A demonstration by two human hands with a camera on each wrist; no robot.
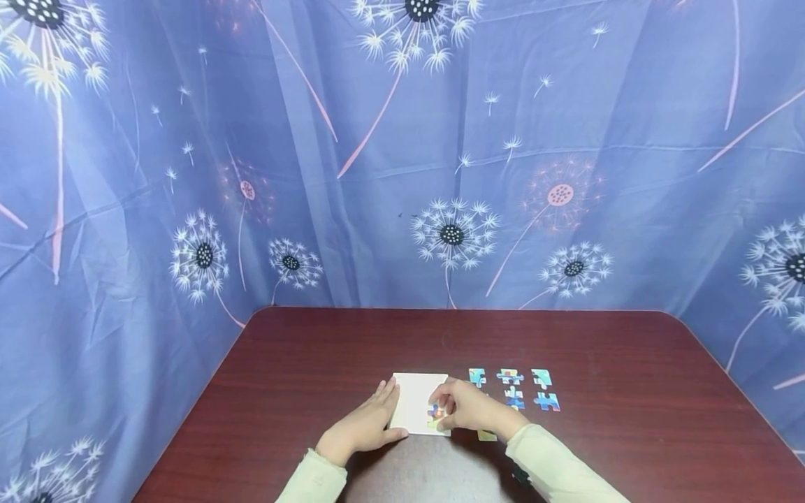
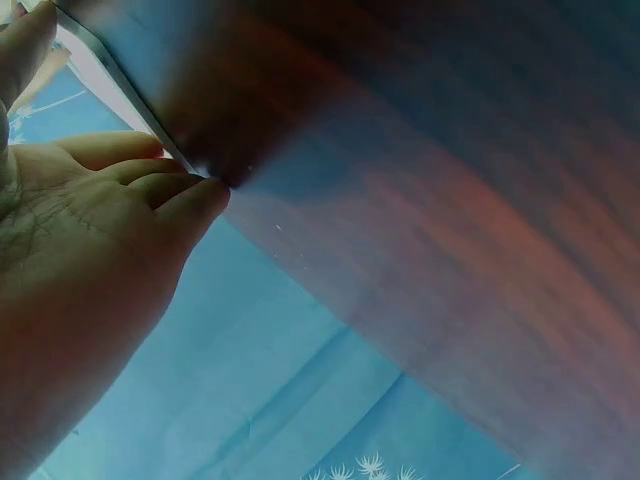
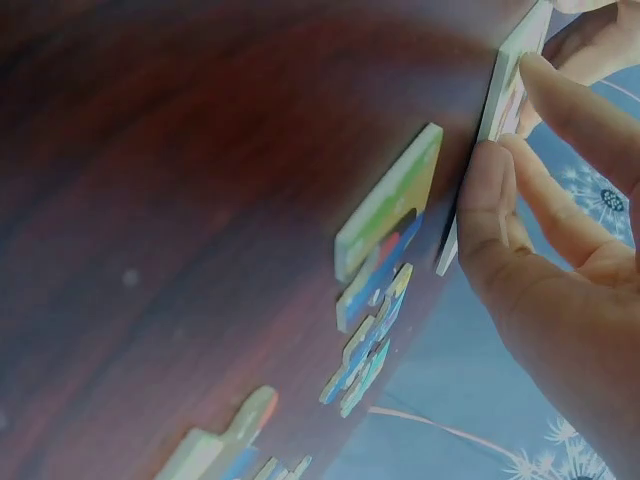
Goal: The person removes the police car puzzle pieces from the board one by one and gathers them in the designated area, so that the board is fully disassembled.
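A white square puzzle tray (image 1: pixel 411 404) lies on the table between the two hands. My left hand (image 1: pixel 363 425) rests along its left side, fingers extended on the edge and thumb by the near left corner. In the left wrist view the fingertips of the left hand (image 2: pixel 110 220) touch the tray's rim (image 2: pixel 125 85). At the tray's lower right corner my right hand (image 1: pixel 473 406) pinches a colourful jigsaw piece (image 1: pixel 434 418) between thumb and fingers. That piece lies over the tray, partly hidden by the fingers.
Several loose jigsaw pieces lie right of the tray in rows, among them a blue piece (image 1: pixel 547 402) and a green-yellow piece (image 3: pixel 392 205). Some are partly behind the right hand. The dark red table (image 1: pixel 302 363) meets a blue dandelion-print curtain (image 1: pixel 377 230) behind.
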